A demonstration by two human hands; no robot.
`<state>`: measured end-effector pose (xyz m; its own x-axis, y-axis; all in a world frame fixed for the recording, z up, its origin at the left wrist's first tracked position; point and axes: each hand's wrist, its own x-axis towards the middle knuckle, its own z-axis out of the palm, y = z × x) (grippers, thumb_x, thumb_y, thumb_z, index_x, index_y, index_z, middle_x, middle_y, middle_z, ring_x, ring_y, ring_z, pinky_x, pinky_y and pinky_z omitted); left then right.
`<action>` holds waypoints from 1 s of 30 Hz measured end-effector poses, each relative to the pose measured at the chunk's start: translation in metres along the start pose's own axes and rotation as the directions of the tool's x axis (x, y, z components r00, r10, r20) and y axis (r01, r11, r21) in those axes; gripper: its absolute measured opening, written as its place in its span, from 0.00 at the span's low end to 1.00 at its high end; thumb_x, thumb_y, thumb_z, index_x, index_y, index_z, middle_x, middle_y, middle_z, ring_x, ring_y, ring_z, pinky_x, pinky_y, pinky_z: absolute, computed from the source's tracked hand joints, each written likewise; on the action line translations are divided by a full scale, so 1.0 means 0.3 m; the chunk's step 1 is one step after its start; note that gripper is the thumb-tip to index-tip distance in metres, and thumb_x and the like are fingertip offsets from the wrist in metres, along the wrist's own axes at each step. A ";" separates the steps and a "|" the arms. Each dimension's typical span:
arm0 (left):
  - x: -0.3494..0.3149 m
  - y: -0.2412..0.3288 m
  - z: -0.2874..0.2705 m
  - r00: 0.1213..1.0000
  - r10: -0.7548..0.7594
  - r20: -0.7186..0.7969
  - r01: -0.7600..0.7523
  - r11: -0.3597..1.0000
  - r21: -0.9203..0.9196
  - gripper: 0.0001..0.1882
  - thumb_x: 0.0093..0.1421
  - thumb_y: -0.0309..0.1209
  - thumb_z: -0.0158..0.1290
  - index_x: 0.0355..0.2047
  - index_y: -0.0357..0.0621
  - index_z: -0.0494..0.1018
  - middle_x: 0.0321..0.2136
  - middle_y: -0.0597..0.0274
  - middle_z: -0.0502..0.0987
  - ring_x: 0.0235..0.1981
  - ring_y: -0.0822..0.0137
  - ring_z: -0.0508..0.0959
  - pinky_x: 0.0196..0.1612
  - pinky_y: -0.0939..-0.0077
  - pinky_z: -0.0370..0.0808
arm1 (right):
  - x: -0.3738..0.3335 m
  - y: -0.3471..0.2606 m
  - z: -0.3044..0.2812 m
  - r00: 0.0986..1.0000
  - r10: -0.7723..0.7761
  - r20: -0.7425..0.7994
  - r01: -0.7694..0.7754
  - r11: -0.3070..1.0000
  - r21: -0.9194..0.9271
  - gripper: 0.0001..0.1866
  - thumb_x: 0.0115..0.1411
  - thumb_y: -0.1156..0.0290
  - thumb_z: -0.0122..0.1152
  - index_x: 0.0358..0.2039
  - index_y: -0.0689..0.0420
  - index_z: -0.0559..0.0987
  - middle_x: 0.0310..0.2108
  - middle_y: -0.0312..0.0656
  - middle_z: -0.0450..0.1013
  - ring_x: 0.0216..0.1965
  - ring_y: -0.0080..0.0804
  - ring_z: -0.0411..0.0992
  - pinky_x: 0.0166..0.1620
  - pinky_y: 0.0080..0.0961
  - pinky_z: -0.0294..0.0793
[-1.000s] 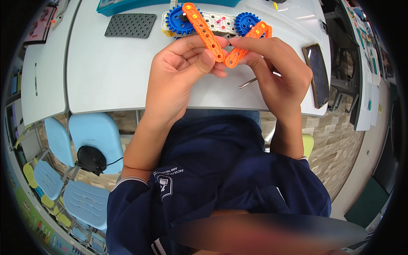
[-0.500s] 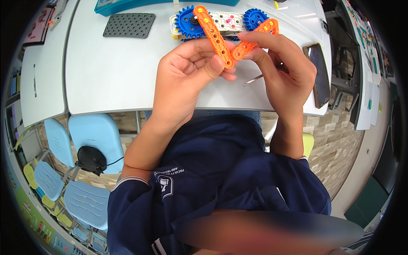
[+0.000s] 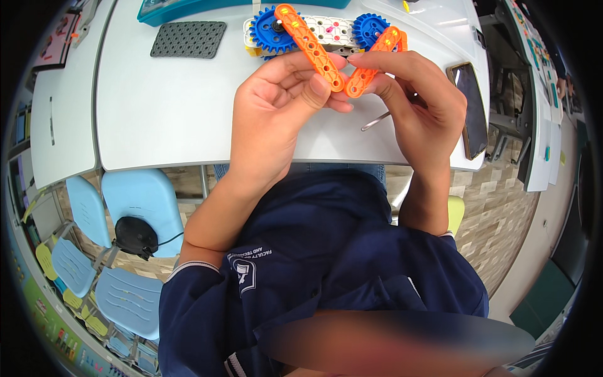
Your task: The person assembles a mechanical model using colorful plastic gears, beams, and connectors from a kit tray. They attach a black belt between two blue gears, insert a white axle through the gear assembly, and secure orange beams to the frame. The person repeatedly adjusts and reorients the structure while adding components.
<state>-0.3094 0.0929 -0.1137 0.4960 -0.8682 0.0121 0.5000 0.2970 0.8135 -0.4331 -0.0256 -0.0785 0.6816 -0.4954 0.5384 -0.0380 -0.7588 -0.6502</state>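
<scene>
A white toy building frame [image 3: 326,30] with a blue gear [image 3: 267,38] at its left and another blue gear [image 3: 369,30] at its right lies at the far side of the table. A long orange perforated beam [image 3: 309,48] slants down from the left gear, its lower end pinched by my left hand [image 3: 276,103]. My right hand [image 3: 422,103] pinches a second orange beam [image 3: 370,68], which slants down from the right gear. The two lower beam ends are side by side. Below my right fingers a thin metal rod [image 3: 375,121] sticks out; its other end is hidden.
On the white table [image 3: 163,119] lie a grey perforated plate [image 3: 188,39] at the left and a phone [image 3: 470,110] at the right edge. A teal tray [image 3: 182,9] stands at the back. Light blue chairs [image 3: 141,195] are left, one with a black bag [image 3: 135,236].
The toy frame and its gears have shifted slightly left. The lower beam ends no longer overlap; the left one has moved up and the right one slightly down.
</scene>
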 end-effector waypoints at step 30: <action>-0.007 0.005 0.012 0.999 -0.045 -0.021 0.045 0.999 -0.021 0.15 0.62 0.22 0.56 0.48 0.27 0.73 0.39 0.47 0.80 0.35 0.61 0.83 0.43 0.70 0.81 | 0.004 -0.022 -0.006 0.999 0.040 0.009 -0.041 0.999 0.024 0.16 0.48 0.87 0.63 0.37 0.55 0.85 0.28 0.35 0.80 0.23 0.18 0.70 0.22 0.15 0.62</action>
<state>-0.3121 0.0937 -0.1105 0.4880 -0.8721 -0.0370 0.5364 0.2662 0.8009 -0.4332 -0.0218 -0.0726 0.6859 -0.5221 0.5070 -0.0482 -0.7277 -0.6842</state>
